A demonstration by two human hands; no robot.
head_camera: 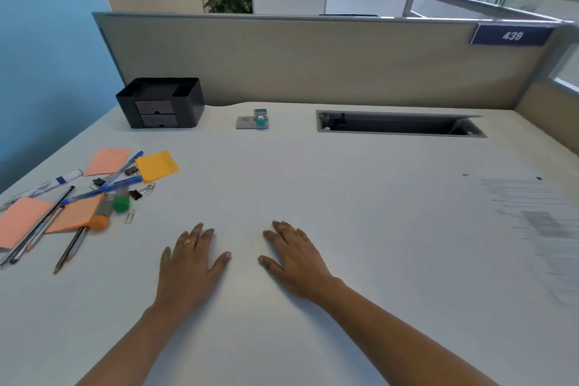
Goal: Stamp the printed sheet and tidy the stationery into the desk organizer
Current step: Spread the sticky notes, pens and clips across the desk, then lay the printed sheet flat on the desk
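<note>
Where the white desk (344, 182) reaches its left edge, the loose stationery lies in a heap: orange sticky notes (18, 219), pencils (67, 252), blue pens (106, 188), a white marker (67, 177), a green-capped tube (121, 202), an orange-capped tube (100, 219), black binder clips (135, 194), a paper clip (130, 216) and, on the heap's right side, a yellow sticky pad (157, 165). Behind the heap, against the partition, stands the black organizer (161, 102), with its two small drawers closed. The left hand (191, 263) rests palm down on the desk, fingers straight and spread, holding nothing. The heap is near it on its left, not touching. The right hand (297, 260) lies just beside it, equally flat and empty. Well beyond both hands, a teal stamp (260, 117) stands on the right end of a small grey pad (246, 123). Further right, a long cable slot (401, 124) is cut into the desk. The printed sheet (539, 222) lies at the far right, blurred, well apart from the right hand.
</note>
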